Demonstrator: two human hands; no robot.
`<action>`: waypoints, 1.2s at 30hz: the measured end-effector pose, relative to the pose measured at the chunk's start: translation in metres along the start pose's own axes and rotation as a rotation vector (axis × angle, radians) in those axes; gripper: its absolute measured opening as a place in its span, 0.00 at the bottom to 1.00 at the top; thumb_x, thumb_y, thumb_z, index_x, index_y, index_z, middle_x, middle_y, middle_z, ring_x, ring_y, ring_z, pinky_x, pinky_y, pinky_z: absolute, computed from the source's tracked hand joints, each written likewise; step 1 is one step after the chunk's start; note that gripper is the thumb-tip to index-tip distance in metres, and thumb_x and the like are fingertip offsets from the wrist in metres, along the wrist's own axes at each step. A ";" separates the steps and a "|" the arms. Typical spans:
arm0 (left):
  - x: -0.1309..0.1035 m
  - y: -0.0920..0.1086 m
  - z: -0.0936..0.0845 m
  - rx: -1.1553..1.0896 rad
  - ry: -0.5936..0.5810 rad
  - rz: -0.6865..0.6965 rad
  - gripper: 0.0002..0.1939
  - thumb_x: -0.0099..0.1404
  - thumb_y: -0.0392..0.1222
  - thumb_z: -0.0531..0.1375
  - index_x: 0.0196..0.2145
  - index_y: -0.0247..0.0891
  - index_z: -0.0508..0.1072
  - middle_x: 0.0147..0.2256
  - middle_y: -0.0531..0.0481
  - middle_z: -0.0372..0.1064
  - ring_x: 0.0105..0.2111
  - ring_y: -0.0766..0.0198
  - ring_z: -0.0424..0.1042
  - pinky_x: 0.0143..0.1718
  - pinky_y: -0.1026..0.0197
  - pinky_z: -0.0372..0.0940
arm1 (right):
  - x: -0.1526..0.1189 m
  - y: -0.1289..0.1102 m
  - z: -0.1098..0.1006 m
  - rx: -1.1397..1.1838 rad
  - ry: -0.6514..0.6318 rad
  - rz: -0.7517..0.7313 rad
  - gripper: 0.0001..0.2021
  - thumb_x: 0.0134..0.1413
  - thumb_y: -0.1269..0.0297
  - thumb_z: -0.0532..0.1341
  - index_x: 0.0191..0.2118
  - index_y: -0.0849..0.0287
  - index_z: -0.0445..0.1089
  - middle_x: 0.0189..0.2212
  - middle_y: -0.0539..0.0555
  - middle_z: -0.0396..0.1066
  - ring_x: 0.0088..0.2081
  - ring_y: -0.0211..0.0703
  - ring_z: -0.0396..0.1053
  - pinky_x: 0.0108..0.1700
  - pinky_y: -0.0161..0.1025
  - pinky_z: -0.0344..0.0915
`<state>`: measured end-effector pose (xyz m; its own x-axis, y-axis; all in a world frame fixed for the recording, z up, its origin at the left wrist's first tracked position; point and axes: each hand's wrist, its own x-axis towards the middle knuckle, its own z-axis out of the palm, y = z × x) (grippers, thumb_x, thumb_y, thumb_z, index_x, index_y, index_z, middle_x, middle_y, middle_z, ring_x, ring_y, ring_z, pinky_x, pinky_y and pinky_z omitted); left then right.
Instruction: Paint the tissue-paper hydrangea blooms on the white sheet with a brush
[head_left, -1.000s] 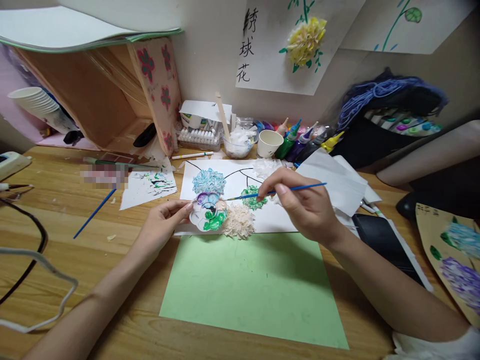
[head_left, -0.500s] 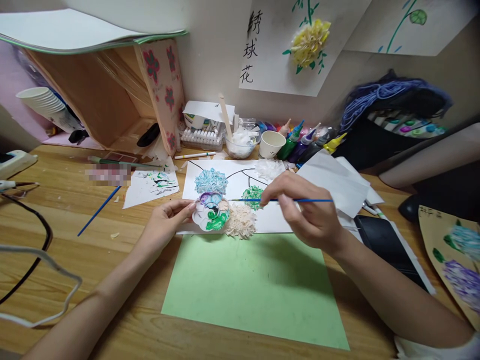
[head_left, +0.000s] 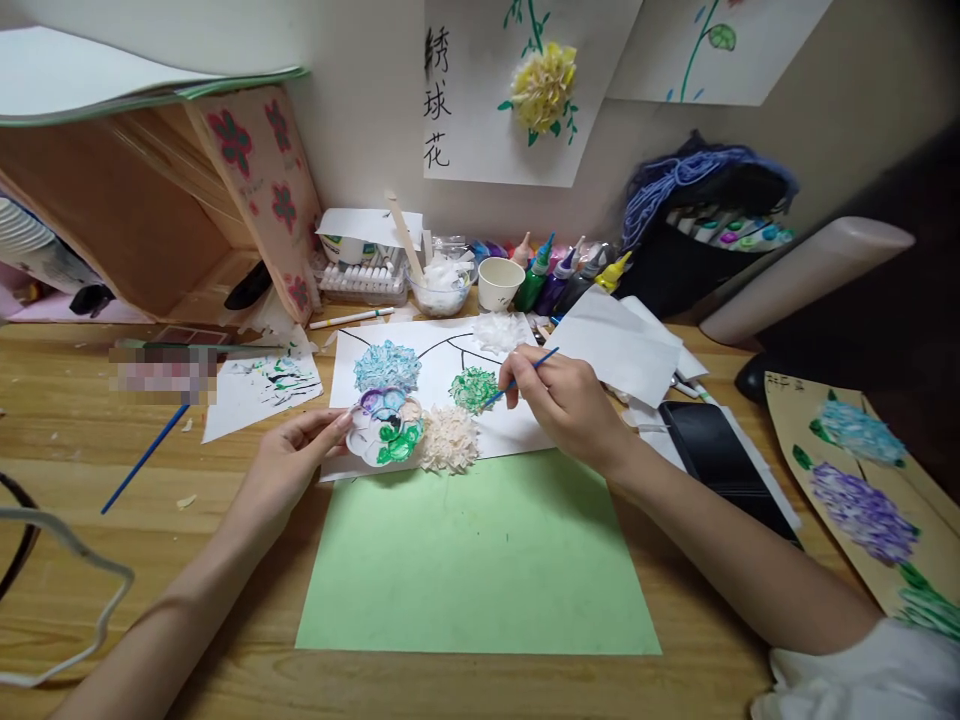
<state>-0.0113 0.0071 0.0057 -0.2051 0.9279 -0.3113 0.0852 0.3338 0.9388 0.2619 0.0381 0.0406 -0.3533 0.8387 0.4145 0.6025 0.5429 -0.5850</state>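
Brush (head_left: 500, 394), gripped in right hand (head_left: 564, 402): tip moved from palette (head_left: 365, 443) rim to right edge of green flower (head_left: 472, 388), contact unclear; work apparently shifted from palette to flower. Palette, pinched in left hand (head_left: 287, 455), over near left corner of white sheet (head_left: 517, 428). Flower: on sheet, between centre and right edge.

I worked in an art-and-craft corner; home or classroom, I couldn't tell. A wood-grained brown desk (head_left: 247, 655) stood against a pale wall (head_left: 360, 130), where a white paper sheet (head_left: 480, 130) bore a raised yellow flower (head_left: 546, 88). Pointed-nozzle coloured plastic bottles (head_left: 534, 287), a clear plastic box of white pens (head_left: 364, 292), and the white flower-shaped paint palette (head_left: 361, 438) in my left grip (head_left: 292, 455) showed it.
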 end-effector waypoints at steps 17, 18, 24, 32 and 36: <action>0.003 -0.004 -0.005 -0.035 -0.024 -0.039 0.19 0.48 0.50 0.70 0.36 0.38 0.78 0.32 0.51 0.76 0.29 0.67 0.73 0.27 0.70 0.66 | 0.001 -0.001 0.000 0.044 0.040 -0.007 0.20 0.66 0.65 0.45 0.24 0.58 0.64 0.22 0.50 0.66 0.27 0.36 0.66 0.34 0.36 0.60; 0.002 -0.004 -0.005 -0.035 -0.026 -0.040 0.18 0.48 0.50 0.70 0.36 0.39 0.78 0.33 0.51 0.76 0.29 0.67 0.73 0.27 0.71 0.66 | 0.001 0.000 0.000 0.038 0.033 -0.007 0.19 0.66 0.65 0.45 0.25 0.59 0.64 0.22 0.50 0.66 0.27 0.37 0.66 0.34 0.36 0.60; 0.004 -0.006 -0.005 -0.024 -0.021 -0.008 0.20 0.48 0.51 0.69 0.37 0.37 0.78 0.35 0.49 0.77 0.31 0.64 0.74 0.30 0.68 0.68 | -0.003 -0.002 -0.005 0.103 0.151 -0.009 0.20 0.66 0.63 0.45 0.24 0.58 0.65 0.22 0.51 0.67 0.26 0.37 0.66 0.33 0.37 0.61; -0.004 0.004 0.004 -0.029 -0.014 -0.018 0.21 0.45 0.52 0.70 0.33 0.35 0.78 0.32 0.48 0.77 0.30 0.63 0.73 0.34 0.65 0.68 | -0.010 -0.016 -0.001 0.290 0.060 -0.156 0.15 0.65 0.65 0.47 0.34 0.58 0.69 0.30 0.53 0.72 0.34 0.39 0.68 0.38 0.38 0.64; -0.005 0.006 0.005 -0.012 -0.017 -0.012 0.20 0.44 0.53 0.70 0.32 0.37 0.79 0.32 0.48 0.77 0.31 0.62 0.73 0.33 0.64 0.68 | -0.011 -0.017 0.008 0.174 -0.032 -0.268 0.12 0.64 0.68 0.48 0.36 0.58 0.68 0.29 0.53 0.71 0.33 0.39 0.66 0.37 0.38 0.63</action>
<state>-0.0051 0.0052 0.0124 -0.1891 0.9267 -0.3248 0.0715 0.3428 0.9367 0.2502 0.0197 0.0403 -0.5072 0.6642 0.5492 0.3545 0.7416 -0.5695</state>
